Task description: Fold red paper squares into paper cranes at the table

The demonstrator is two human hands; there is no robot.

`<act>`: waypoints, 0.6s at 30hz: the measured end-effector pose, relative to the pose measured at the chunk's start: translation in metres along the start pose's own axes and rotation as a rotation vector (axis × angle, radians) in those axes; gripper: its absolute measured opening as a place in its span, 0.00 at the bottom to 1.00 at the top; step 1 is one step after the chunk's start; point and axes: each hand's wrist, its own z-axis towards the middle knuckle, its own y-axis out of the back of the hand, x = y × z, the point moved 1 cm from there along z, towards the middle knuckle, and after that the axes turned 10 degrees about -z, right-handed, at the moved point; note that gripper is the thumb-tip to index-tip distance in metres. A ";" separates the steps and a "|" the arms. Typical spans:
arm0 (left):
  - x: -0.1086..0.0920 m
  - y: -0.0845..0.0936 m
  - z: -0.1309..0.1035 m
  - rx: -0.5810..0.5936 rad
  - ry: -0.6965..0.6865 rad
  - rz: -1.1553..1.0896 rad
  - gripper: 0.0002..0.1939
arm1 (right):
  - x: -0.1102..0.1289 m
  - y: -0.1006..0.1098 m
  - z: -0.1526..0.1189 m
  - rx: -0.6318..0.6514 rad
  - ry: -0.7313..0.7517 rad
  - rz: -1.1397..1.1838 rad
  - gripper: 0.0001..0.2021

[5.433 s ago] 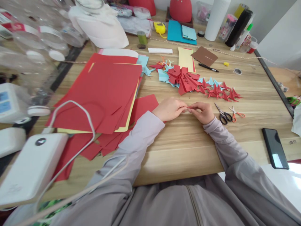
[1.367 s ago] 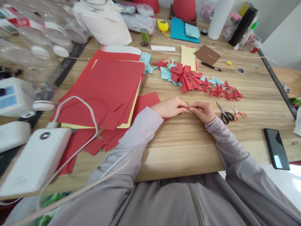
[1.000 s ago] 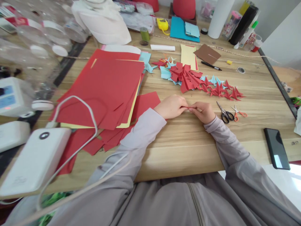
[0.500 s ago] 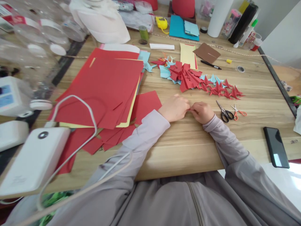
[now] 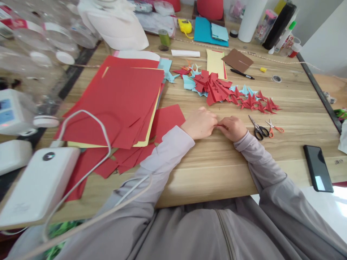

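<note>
Between my two hands is a small folded piece of red paper [image 5: 220, 125], mostly hidden by the fingers. My left hand [image 5: 200, 123] is closed on its left end. From the other side my right hand [image 5: 233, 128] pinches it with thumb and fingers. Just beyond the hands lies a heap of folded red paper pieces [image 5: 213, 86], some light blue ones among them. A row of red paper cranes [image 5: 253, 102] runs rightward from it. Loose red paper squares [image 5: 169, 119] lie beside my left wrist.
Black scissors [image 5: 258, 129] and orange scissors [image 5: 274, 128] lie right of my right hand, with a phone [image 5: 317, 168] farther right. Large red sheets [image 5: 121, 97] cover the left side. A white power bank [image 5: 40, 180] with a cable sits at the front left.
The hands stay in nearly the same place on the red paper. Slightly more of its red edge shows by my right fingers. The whole view has shifted a little.
</note>
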 end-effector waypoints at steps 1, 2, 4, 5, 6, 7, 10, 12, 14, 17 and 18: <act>0.000 0.000 0.000 0.002 0.004 -0.002 0.14 | 0.000 -0.001 0.000 -0.002 -0.007 0.003 0.12; 0.001 0.000 0.000 0.000 0.005 -0.003 0.14 | 0.000 -0.001 0.000 0.001 -0.012 0.003 0.12; 0.002 0.000 0.000 -0.011 -0.003 -0.006 0.14 | 0.000 -0.002 0.000 0.018 -0.011 -0.007 0.13; 0.002 -0.001 0.000 -0.014 -0.006 -0.006 0.13 | 0.000 -0.002 0.000 0.027 -0.005 -0.013 0.13; 0.002 -0.001 0.000 -0.012 -0.007 -0.003 0.13 | 0.000 -0.002 0.000 0.034 0.003 -0.018 0.14; 0.003 -0.001 0.000 -0.009 -0.006 0.000 0.13 | 0.001 -0.002 0.001 0.037 0.013 -0.022 0.14; 0.004 -0.002 0.000 -0.002 -0.006 0.008 0.12 | 0.000 -0.002 0.001 0.031 0.036 -0.017 0.14; 0.005 -0.002 0.000 -0.011 -0.013 0.006 0.12 | -0.001 -0.002 0.001 0.015 0.025 0.006 0.14; 0.008 -0.002 -0.001 -0.028 -0.018 -0.008 0.12 | -0.002 -0.002 0.001 -0.007 -0.004 0.048 0.13; 0.013 -0.002 -0.003 -0.060 -0.015 -0.062 0.12 | -0.002 -0.001 0.000 -0.036 -0.050 0.096 0.14; 0.015 -0.002 -0.004 -0.066 -0.011 -0.086 0.12 | -0.002 -0.001 0.000 -0.046 -0.061 0.103 0.15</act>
